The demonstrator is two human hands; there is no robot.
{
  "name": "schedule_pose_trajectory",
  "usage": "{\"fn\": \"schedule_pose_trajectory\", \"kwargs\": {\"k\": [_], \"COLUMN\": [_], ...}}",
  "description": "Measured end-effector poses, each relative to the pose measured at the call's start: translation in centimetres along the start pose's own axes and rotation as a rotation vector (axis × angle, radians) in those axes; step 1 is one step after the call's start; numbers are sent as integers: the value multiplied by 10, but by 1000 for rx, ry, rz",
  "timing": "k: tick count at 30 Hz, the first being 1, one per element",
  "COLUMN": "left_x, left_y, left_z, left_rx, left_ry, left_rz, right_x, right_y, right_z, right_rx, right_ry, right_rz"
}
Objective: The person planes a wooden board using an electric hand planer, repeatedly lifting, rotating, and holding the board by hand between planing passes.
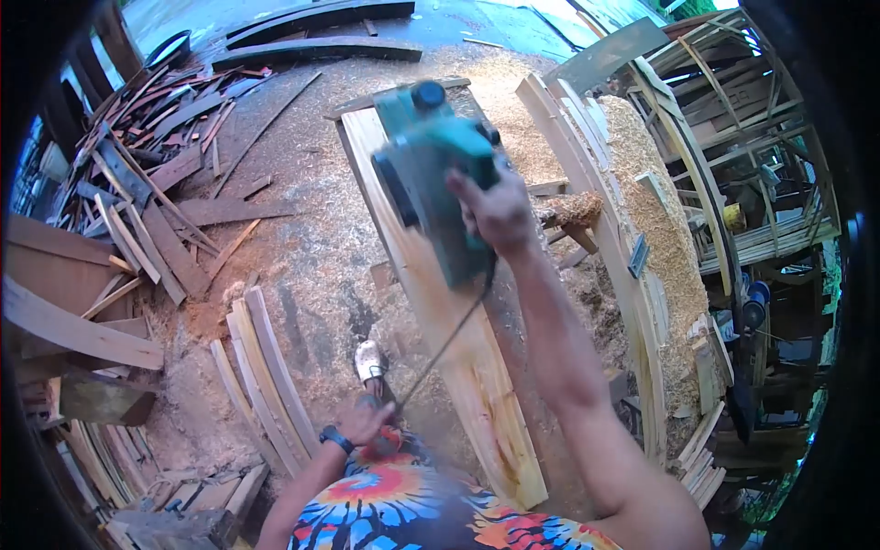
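Right hand [502, 209] stretched far forward, wrapped round the planer [438, 158] over the plank [490, 399]; left hand [367, 424] low by the waist, gripping the cord [448, 345]

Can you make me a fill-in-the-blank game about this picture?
1. The right hand grips a tool that is mostly the colour ____.
2. The board under the tool is made of ____.
3. The watch is on the person's ____ arm.
4. The shoe is coloured ____.

Missing words: green; wood; left; white.
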State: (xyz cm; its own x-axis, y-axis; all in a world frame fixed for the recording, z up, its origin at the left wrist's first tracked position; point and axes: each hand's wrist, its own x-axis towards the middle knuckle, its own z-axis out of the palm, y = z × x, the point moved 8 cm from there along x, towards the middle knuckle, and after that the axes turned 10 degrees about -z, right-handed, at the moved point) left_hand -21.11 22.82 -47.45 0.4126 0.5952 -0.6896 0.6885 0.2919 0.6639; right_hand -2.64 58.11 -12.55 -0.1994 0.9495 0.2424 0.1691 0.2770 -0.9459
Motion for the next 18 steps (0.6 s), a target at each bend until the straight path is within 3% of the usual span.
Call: {"fn": "schedule_pose_trajectory", "kwargs": {"k": [2,5,8,13,18], "left_x": [-37,-26,-60,-98,-105], "left_y": [48,41,100,160,162], "left_z": [18,88,111,178,249], "left_rx": [280,222,162,-181,-464], "left_ry": [-209,-242,-381,-319,-124], "left_rz": [165,294,158,249,10], "right_x": [-70,-179,-295,-475,-634], "right_y": [-13,-19,-24,-53,-71], "right_z": [-18,-55,-98,-158,-204], "right_rx": [26,-5,11,-27,7], "right_ry": [45,119,167,198,364], "right_rz": [40,99,194,326,488]}}
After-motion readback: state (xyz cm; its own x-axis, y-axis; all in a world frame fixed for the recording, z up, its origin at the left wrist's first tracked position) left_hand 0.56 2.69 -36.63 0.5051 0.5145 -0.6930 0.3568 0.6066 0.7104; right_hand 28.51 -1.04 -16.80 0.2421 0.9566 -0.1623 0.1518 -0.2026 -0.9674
